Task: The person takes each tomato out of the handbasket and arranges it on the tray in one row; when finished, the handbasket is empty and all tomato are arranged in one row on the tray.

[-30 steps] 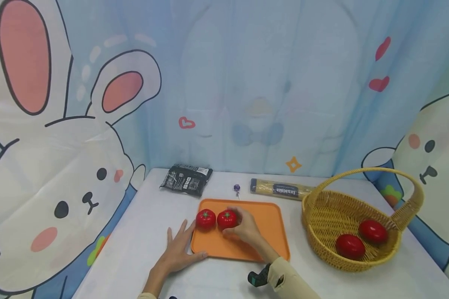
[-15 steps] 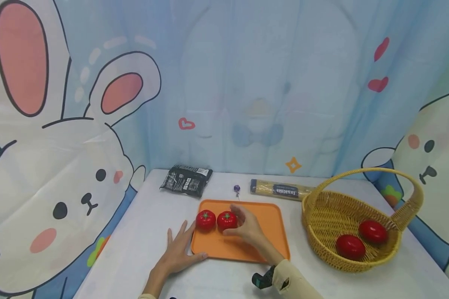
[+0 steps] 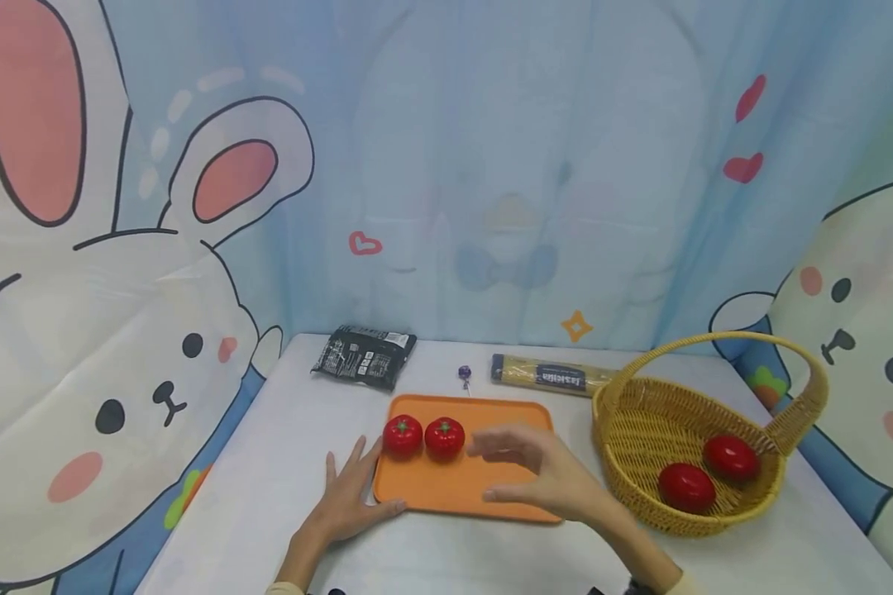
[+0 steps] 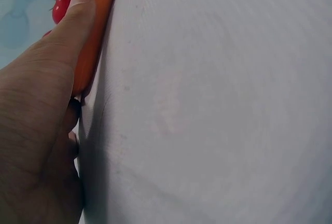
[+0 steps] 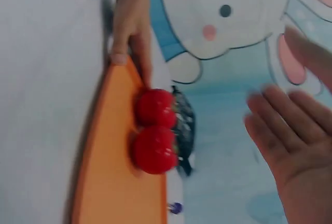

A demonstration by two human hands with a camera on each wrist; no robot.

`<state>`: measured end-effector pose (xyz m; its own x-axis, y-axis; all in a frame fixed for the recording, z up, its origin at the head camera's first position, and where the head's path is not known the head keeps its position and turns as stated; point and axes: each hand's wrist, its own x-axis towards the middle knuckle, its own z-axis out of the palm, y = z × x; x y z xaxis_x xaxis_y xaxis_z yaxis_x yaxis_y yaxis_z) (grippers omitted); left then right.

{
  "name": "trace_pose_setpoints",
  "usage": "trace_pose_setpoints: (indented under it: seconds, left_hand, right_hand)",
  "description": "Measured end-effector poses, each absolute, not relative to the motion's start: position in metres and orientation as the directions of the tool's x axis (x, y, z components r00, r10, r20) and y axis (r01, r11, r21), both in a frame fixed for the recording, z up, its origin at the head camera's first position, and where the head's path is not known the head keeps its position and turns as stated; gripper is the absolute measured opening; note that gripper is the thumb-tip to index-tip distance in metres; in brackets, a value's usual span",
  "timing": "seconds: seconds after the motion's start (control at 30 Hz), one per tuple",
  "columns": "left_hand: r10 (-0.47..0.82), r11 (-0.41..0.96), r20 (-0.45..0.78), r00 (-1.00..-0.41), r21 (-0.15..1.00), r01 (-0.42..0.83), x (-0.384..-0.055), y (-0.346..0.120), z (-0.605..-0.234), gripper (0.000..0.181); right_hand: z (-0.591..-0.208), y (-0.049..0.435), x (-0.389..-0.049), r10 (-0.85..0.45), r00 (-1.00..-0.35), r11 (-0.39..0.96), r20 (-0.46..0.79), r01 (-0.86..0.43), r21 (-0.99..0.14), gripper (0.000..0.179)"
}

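Observation:
Two glossy red tomatoes with green tops, a left one (image 3: pixel 403 435) and a right one (image 3: pixel 444 439), sit side by side on the left part of an orange tray (image 3: pixel 446 489). My left hand (image 3: pixel 348 502) lies with spread fingers at the tray's left edge; in the left wrist view its thumb (image 4: pixel 75 22) is against the orange rim. Over the tray's right part hovers my right hand (image 3: pixel 546 475), apart from the tomatoes, fingers and thumb spread with nothing between them. The right wrist view shows the right palm (image 5: pixel 306 151) blurred.
At the right stands a yellow wicker basket (image 3: pixel 610 463) with a tall handle and two red oval things (image 3: pixel 686 487) inside. Behind the tray lie a black packet (image 3: pixel 365 357), a purple lollipop (image 3: pixel 465 373) and a long yellow pack (image 3: pixel 551 376), apparently pasta.
My right hand has let go of the right tomato and moved right, away from it. Both tomatoes stay on the tray. The left hand keeps its place; the head view shifts slightly.

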<state>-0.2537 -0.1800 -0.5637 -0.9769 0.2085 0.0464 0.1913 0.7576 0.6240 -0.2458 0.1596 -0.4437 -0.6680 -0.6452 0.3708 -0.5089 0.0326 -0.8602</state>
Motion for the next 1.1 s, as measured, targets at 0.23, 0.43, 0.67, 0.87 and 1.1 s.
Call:
trace_pose_setpoints:
  seconds: [0.23,0.43,0.67,0.87,1.1]
  left_hand:
    - [0.205,0.763,0.041,-0.978,0.619,0.186,-0.256,-0.181,-0.564,0.113]
    - [0.202,0.762,0.028,-0.979,0.623,0.176,-0.257,-0.179,-0.564,0.113]
    - [0.201,0.767,0.014,-0.98,0.62,0.166,-0.258,-0.178,-0.564,0.114]
    - [0.193,0.768,0.024,-0.981,0.618,0.166,-0.256,-0.179,-0.563,0.114]
    - [0.189,0.76,0.012,-0.982,0.631,0.155,-0.254,-0.178,-0.561,0.114]
  right_hand:
    - [-0.434,0.235,-0.244,-0.88,-0.324,-0.244,0.347,-0.318,-0.916,0.04]
    - [-0.452,0.309,-0.256,-0.917,-0.323,-0.223,0.235,-0.073,-0.972,0.033]
    - [-0.456,0.39,-0.269,-0.715,-0.671,0.288,-0.193,-0.032,-0.957,0.031]
    - [-0.463,0.407,-0.294,-0.422,-0.877,0.649,-0.228,-0.116,-0.752,0.035]
    - [-0.453,0.409,-0.308,-0.105,-0.993,0.845,-0.058,-0.059,-0.532,0.06]
